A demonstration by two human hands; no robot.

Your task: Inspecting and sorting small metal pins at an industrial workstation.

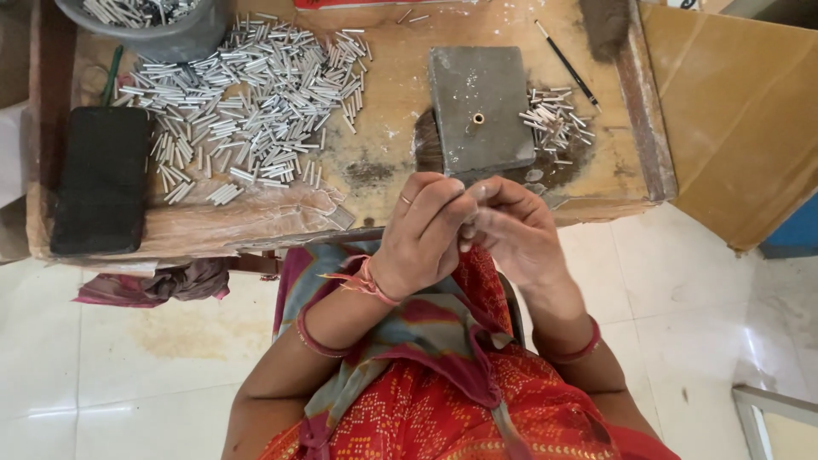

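Both hands are meeting just below the grey block point(480, 109): left hand point(423, 232) and right hand point(514, 228) are pinching something tiny, likely a small metal tube like the heap point(247, 102) left of the block. Light, stiff, slippery; best gripped mid-length.

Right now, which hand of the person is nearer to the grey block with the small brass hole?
Left. The left hand is just below the front edge of the grey block. The right hand is beside it, below the block's right corner, slightly farther.
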